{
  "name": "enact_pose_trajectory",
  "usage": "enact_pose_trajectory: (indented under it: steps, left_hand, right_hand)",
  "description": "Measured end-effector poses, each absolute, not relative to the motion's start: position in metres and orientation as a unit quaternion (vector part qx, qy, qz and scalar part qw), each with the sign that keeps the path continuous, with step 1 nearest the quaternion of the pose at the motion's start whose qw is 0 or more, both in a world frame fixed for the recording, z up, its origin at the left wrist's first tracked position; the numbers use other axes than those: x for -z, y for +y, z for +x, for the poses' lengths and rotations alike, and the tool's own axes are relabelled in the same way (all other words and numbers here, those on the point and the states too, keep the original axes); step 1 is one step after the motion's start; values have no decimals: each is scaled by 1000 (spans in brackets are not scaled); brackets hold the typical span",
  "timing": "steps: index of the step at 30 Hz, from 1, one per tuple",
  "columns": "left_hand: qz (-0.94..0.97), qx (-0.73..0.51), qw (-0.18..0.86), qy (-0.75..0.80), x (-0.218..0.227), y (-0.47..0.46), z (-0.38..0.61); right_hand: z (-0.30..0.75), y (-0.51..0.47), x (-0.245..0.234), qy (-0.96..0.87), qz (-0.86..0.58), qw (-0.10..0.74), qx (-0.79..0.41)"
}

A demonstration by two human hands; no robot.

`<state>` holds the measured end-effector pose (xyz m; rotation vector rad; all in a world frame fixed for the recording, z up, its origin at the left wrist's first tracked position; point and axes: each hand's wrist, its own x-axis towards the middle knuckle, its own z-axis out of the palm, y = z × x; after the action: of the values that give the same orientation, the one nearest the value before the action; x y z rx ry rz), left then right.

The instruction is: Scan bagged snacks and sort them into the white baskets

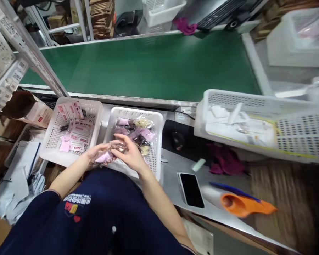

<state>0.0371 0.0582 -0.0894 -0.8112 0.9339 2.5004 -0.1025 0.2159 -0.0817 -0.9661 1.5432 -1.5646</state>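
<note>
We hold a pink packet (104,157), small, in clear wrap, close to our body and just over the near rim of the middle basket (134,110). Our left hand (94,154) cups it, fingers (99,147) curled shut around it. Our right hand (131,154) meets it from the other side, fingers bent and close together, tips on the packet's clear upper end; too blurred to tell if they grip.

The middle basket is white w/ perforated walls and holds more packets (138,132), pink, purple, dark and pale, piled loosely. Just left of it sits a 2nd white basket (78,102) w/ pink and white cards (77,132) lying flat.

Both stand on a grey desk (172,180). To the right on the desk: a dark mouse (177,140) on a black mat (187,131), a magenta cloth (225,161), a phone (191,190) face up w/ dark screen, and an orange tool (241,205) near the edge. A big white basket (255,101) sits farther right. Beyond everything runs a green belt (154,67).
</note>
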Motion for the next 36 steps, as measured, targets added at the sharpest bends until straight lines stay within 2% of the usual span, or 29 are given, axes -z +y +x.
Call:
enact_pose_trajectory:
  steps: [3, 7, 9, 11, 13, 14, 19, 22, 24, 26, 29, 31, 33, 36]
  left_hand:
    - [-255, -881, 162, 365, 99, 68, 41]
    - [-257, -878, 168, 368, 105, 69, 43]
    - [-263, -881, 185, 348, 107, 68, 42]
    - [-283, -882, 180, 331, 107, 68, 40]
    - [-324, -879, 139, 321, 106, 71, 37]
    - [-346, -876, 115, 316, 106, 74, 35]
    - [-420, -860, 37, 287, 107, 97, 22]
    - [-391, -862, 49, 318, 103, 97, 27]
    - [-338, -838, 55, 424, 95, 78, 40]
    - [-309, -734, 1, 605, 84, 41, 59]
    - [-359, -408, -97, 834, 74, -33, 92]
    - [-429, -209, -39, 878, 75, -75, 112]
    - [-479, -122, 49, 868, 83, -102, 129]
    - [-504, -109, 95, 851, 96, -115, 145]
  right_hand:
    - [-105, 224, 74, 583, -375, 412, 592]
    - [-105, 236, 77, 616, -321, 366, 619]
    - [-112, 241, 83, 655, -278, 304, 633]
    - [-121, 246, 92, 718, -249, 199, 619]
    - [-127, 249, 103, 772, -266, 99, 569]
    - [-127, 250, 109, 780, -304, 77, 542]
    - [-97, 244, 116, 612, -590, 199, 488]
    - [-85, 247, 106, 592, -584, 167, 530]
    - [-91, 255, 102, 629, -530, 150, 549]
    - [-105, 266, 104, 693, -460, 142, 537]
    - [-126, 280, 118, 759, -384, 150, 503]
    - [-132, 284, 128, 765, -362, 171, 505]
    - [-130, 284, 134, 759, -344, 196, 517]
    - [-122, 279, 135, 743, -336, 237, 528]
